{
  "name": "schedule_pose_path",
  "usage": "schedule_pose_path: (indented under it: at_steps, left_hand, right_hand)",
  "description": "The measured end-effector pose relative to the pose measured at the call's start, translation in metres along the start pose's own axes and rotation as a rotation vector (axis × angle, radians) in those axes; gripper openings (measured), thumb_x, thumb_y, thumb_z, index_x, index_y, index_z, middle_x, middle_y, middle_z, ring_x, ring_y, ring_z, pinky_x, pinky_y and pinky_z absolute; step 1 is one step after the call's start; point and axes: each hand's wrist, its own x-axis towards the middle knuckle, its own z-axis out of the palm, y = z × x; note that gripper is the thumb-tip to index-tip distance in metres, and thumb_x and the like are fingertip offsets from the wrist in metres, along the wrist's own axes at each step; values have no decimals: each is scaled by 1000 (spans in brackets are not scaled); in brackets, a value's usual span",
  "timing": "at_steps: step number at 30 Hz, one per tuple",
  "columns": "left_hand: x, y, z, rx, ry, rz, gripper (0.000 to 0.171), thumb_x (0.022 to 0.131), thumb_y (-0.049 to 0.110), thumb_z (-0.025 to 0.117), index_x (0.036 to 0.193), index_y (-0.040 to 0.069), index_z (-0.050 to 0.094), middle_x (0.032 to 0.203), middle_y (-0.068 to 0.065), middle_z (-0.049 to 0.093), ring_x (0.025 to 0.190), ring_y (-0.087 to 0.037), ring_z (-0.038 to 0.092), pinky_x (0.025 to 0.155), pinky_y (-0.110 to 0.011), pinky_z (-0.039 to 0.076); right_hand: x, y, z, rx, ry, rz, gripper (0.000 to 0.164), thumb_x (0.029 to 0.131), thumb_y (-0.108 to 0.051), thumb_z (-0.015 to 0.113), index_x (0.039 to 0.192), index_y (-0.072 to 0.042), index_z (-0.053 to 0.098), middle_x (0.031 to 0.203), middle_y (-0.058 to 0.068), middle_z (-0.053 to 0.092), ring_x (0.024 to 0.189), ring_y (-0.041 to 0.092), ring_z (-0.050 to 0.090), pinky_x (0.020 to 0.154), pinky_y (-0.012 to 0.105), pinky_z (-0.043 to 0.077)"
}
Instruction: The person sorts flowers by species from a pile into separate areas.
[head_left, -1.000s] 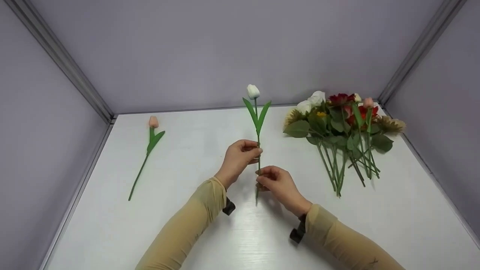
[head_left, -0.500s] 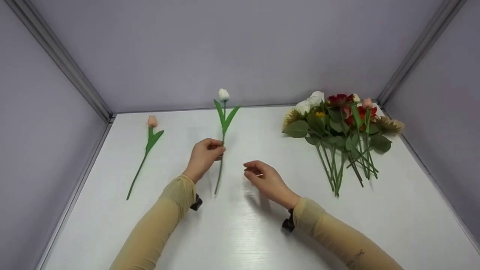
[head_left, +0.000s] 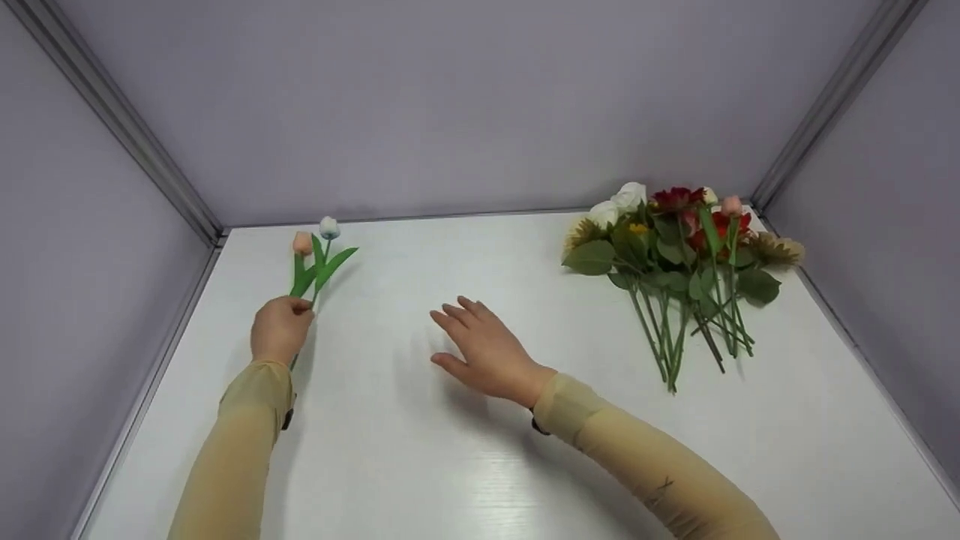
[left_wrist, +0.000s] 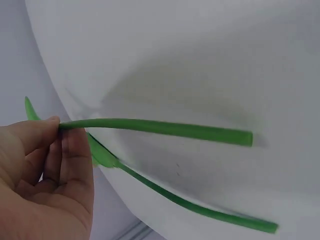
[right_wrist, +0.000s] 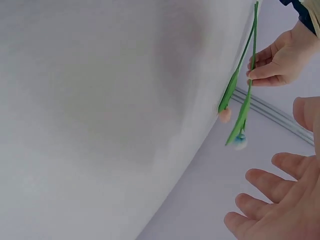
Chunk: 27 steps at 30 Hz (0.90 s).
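My left hand (head_left: 281, 330) pinches the green stem of a white tulip (head_left: 329, 228) between thumb and fingers at the left of the table. In the left wrist view the tulip's stem (left_wrist: 170, 129) runs out from the fingertips, above the stem of a pink tulip (left_wrist: 200, 210). That pink tulip (head_left: 302, 243) lies on the table just left of the white one, its lower part hidden behind the hand in the head view. My right hand (head_left: 491, 352) is over the middle of the table with fingers spread, holding nothing; the right wrist view shows its fingers (right_wrist: 272, 185) apart.
At the right back lies a pile of artificial flowers (head_left: 675, 247), with white, red and pink heads, broad leaves and stems pointing toward the front. Grey walls (head_left: 480, 112) enclose the white table (head_left: 420, 465) at the back and both sides.
The left hand has carried the white tulip leftward from the middle to beside the pink one. The right hand has let go of its stem, spread its fingers and shifted slightly left.
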Motion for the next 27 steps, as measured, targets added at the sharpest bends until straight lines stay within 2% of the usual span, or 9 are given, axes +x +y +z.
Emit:
schedule_pose_path:
  at_steps: [5, 10, 19, 27]
  left_hand:
    - [3, -21, -5, 83, 38, 3, 28, 100, 6, 56, 119, -10, 69, 117, -30, 67, 107, -44, 64, 91, -54, 51]
    - [6, -30, -1, 110, 66, 6, 25, 98, 5, 56, 112, -10, 70, 111, -30, 68, 102, -46, 64, 87, -56, 52]
    - [8, -37, 4, 137, 103, -8, 23, 98, 3, 53, 106, -10, 70, 106, -30, 69, 98, -47, 65, 83, -57, 52]
    - [12, -39, 4, 109, 129, -40, 22, 100, 3, 52, 106, -13, 67, 105, -32, 67, 99, -49, 64, 86, -58, 52]
  right_hand:
    - [8, -15, 4, -54, -25, -48, 65, 107, -50, 49, 159, -12, 38, 158, 10, 42, 152, 31, 25, 125, 43, 13]
    - [9, -22, 7, -63, -44, -68, 65, 107, -50, 48, 159, -13, 37, 158, 10, 43, 152, 31, 25, 125, 44, 13]
    - [4, -17, 12, -72, -73, -64, 64, 107, -49, 48, 159, -14, 37, 157, 10, 44, 153, 33, 23, 125, 43, 11]
    - [4, -12, 12, -69, -103, -33, 63, 107, -49, 50, 158, -15, 39, 157, 10, 45, 153, 33, 22, 125, 43, 12]
